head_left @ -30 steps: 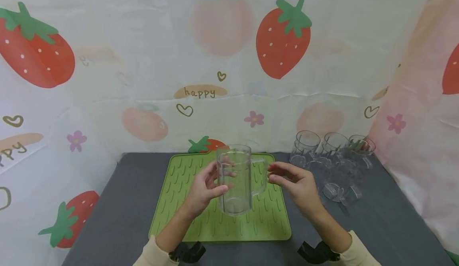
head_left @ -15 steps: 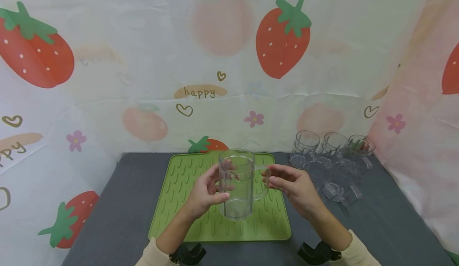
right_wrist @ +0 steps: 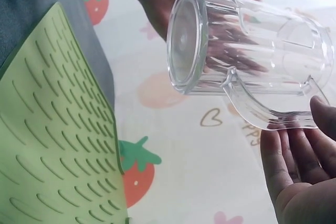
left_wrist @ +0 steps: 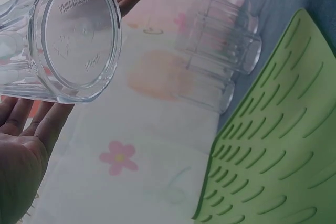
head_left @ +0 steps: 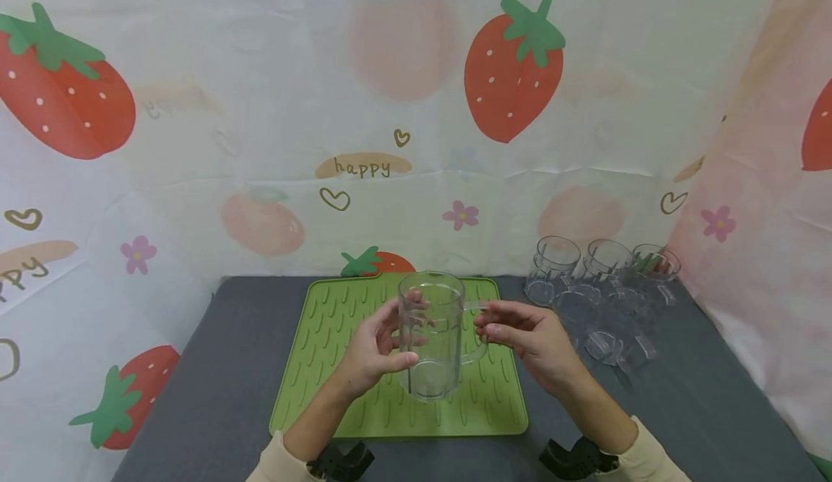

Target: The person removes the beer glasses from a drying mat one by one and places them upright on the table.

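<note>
A clear mug (head_left: 432,381) with a ribbed body is held upright above the green mat (head_left: 364,410). My left hand (head_left: 372,348) grips its body from the left, thumb in front and fingers behind the clear wall. At the mug's right side, my right hand (head_left: 538,334) pinches the handle (head_left: 476,355) between thumb and fingers. The right wrist view shows the fingers under the handle (right_wrist: 262,116) and the thumb (right_wrist: 324,114) over it. Raised lettering marks the mug's round base (left_wrist: 79,35) in the left wrist view.
Several more clear mugs (head_left: 552,272) stand grouped at the back right of the dark grey tabletop (head_left: 214,366); their overlapping outlines are hard to separate. A fabric backdrop (head_left: 292,106) printed with strawberries closes off the back and sides.
My right hand has moved left from just beside the handle and now pinches it. The mug has shifted slightly right and toward me, with the left hand still around it.
</note>
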The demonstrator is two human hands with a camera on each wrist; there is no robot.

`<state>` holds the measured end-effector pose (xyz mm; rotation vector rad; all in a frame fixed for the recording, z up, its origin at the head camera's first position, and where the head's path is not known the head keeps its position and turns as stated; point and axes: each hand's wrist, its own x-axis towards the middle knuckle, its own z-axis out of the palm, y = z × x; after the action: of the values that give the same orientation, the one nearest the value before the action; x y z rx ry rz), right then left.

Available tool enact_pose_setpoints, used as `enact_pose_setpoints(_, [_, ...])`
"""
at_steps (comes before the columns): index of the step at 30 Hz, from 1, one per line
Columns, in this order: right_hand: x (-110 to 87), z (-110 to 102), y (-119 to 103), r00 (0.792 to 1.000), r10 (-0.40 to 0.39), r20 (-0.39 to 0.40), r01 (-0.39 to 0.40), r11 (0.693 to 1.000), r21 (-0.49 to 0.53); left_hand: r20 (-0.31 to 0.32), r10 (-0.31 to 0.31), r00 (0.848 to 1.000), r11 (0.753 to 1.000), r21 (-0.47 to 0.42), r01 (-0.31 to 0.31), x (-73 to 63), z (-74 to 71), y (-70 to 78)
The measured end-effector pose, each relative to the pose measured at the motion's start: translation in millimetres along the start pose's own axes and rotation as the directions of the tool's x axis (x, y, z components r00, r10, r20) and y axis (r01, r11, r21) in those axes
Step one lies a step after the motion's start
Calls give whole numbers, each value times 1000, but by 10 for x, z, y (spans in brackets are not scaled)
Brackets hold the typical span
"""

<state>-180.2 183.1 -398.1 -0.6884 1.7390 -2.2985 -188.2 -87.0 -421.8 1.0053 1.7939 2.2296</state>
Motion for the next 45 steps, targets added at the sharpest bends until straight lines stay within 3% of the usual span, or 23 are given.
enact_pose_setpoints(12, [29,25,4,1000,-8,-16,7,999,-50,18,-6,1000,1000,-14,6,-4,-15,-11])
enact_pose_setpoints(17, [32,10,-40,1000,0,-31,-4,989,-151,36,15,999,1000,-18,-14,-4,-19,-15])
enact_pose_setpoints(23, [13,18,-112,998,4,-59,-18,972,-236,59,-6,998,1000,-25,7,7,-15,-18])
enact_pose_setpoints(29, [-6,24,-157,996,-34,-79,14,970,-243,92,-27,995,999,-14,29,32,1,2])
enact_pose_setpoints(37, [-34,-9,-215,991,-87,-105,57,964,-260,71,-71,995,997,38,68,28,3,7])
enact_pose_setpoints(45, [-91,-123,-276,968,-174,-183,115,949,-295,68,-126,990,991,61,122,-42,-66,-32])
